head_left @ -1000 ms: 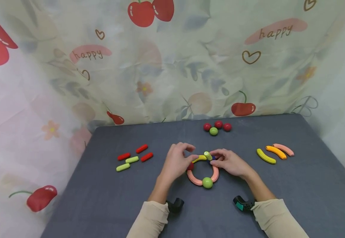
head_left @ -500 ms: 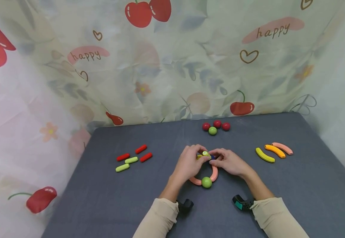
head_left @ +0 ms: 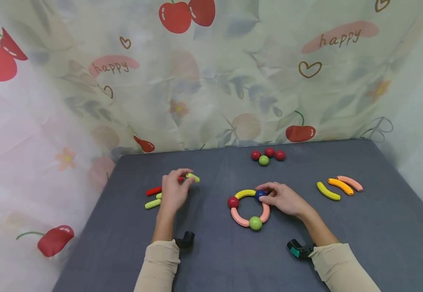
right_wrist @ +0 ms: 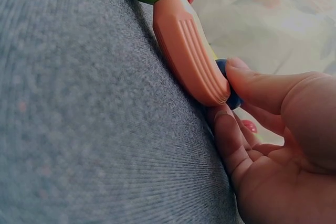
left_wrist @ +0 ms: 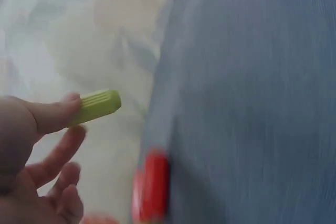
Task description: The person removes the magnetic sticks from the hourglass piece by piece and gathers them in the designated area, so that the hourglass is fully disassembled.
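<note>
Gray tabletop (head_left: pixel 229 261): my left hand (head_left: pixel 172 191) pinched green stick (left_wrist: pixel 100 105), eleven o'clock, seemingly light, best mid-held; right hand (head_left: pixel 284 198) pinched blue ball (head_left: pixel 260 194).

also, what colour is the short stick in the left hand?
Light yellow-green. The short stick shows best in the left wrist view.

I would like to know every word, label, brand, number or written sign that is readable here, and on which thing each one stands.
"happy": on the left pink patch of the patterned backdrop, head view.
"happy": on the right pink patch of the same backdrop.
No lettering can be made out on the balls, curved pieces, straight pieces or black wrist devices.
</note>
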`<state>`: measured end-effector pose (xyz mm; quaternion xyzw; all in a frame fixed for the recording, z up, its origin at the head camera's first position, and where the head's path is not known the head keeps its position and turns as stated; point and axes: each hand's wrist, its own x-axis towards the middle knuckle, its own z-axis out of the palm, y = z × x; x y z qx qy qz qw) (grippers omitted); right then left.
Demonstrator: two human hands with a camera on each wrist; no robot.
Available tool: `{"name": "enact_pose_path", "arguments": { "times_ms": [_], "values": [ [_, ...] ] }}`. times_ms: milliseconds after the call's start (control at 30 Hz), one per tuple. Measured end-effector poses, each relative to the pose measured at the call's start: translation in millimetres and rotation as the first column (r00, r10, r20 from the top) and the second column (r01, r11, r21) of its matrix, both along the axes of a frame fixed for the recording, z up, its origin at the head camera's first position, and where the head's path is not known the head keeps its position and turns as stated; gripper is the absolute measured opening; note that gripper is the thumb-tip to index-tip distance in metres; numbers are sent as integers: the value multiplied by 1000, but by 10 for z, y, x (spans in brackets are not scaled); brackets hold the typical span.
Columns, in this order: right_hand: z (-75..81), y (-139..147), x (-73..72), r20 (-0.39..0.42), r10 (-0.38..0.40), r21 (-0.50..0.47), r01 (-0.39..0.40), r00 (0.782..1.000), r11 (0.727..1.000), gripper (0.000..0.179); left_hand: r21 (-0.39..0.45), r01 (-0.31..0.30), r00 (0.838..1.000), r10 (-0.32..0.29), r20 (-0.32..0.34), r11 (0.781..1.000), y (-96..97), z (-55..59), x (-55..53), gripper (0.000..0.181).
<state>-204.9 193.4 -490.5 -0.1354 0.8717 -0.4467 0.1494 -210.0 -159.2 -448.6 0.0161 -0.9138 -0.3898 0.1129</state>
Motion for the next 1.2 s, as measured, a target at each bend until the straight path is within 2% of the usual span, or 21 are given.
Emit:
{"name": "enact_pose_path", "arguments": {
  "times_ms": [100, 233, 400, 467, 533, 633, 733, 833, 900, 967, 1033, 1133, 1200],
  "values": [
    [-7, 0, -3, 1, -2, -2, 2, 1000, 1000, 42, -81, -102, 994, 105, 40, 992, -246, -56, -11, 27],
    [-16, -1, -10, 1, 0, -1, 0, 1000, 1000, 42, -141, -161, 981, 175, 85, 977, -384, -116, -24, 28],
    [-32, -15, -17, 6, -5, 4, 5, 1000, 1000, 42, -243, -166, 972, 200, 124, 956, -382, -180, -63, 27],
    [-37, -20, -22, 7, -6, 1, 6, 1000, 1000, 41, -256, -162, 970, 201, 136, 953, -374, -202, -77, 27],
    [-40, -22, -23, 5, -5, -2, 5, 1000, 1000, 41, -245, -163, 968, 202, 146, 956, -363, -208, -85, 26],
    [-41, -18, -18, -1, -14, -15, 14, 1000, 1000, 40, -173, -172, 968, 198, 151, 970, -323, -191, -73, 25],
    [-31, -20, -3, -24, -43, -18, 42, 999, 999, 40, -71, -133, 983, 141, 119, 989, -212, -131, -28, 25],
    [-17, -35, 5, -52, -89, -28, 88, 995, 996, 40, 19, -5, 996, 4, 87, 1000, 2, -60, 47, 26],
    [1, -44, 12, -66, -106, -38, 104, 992, 994, 40, 50, 99, 989, -104, 102, 994, 190, -23, 92, 27],
    [31, -47, 17, -69, -119, -41, 116, 990, 992, 38, 42, 191, 969, -195, 152, 981, 395, -2, 124, 30],
    [70, -47, 33, -65, -132, -22, 131, 989, 991, 36, 20, 264, 939, -262, 223, 964, 574, 0, 140, 35],
    [129, -66, 67, -73, -133, 65, 137, 988, 988, 33, -21, 343, 894, -319, 314, 939, 757, -26, 155, 43],
    [158, -99, 98, -76, -119, 125, 128, 990, 984, 34, -18, 386, 866, -355, 353, 922, 811, -57, 167, 49]
  ]
}}
